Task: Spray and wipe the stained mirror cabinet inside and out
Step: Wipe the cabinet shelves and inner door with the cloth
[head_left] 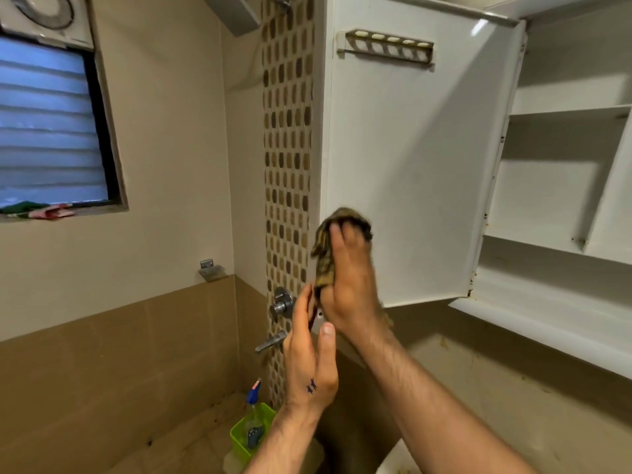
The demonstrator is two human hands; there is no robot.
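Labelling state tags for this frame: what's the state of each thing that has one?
cabinet door: open, inner face toward camera.
cloth: bunched, against the door's lower left.
right hand: grips the cloth.
left hand: open, fingers straight.
spray bottle: upright in green basket, untouched.

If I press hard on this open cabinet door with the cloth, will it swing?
It will probably swing: the cabinet door hangs from its right edge only. The panel looks thin, so it may flex. The left hand by its lower corner could brace it.
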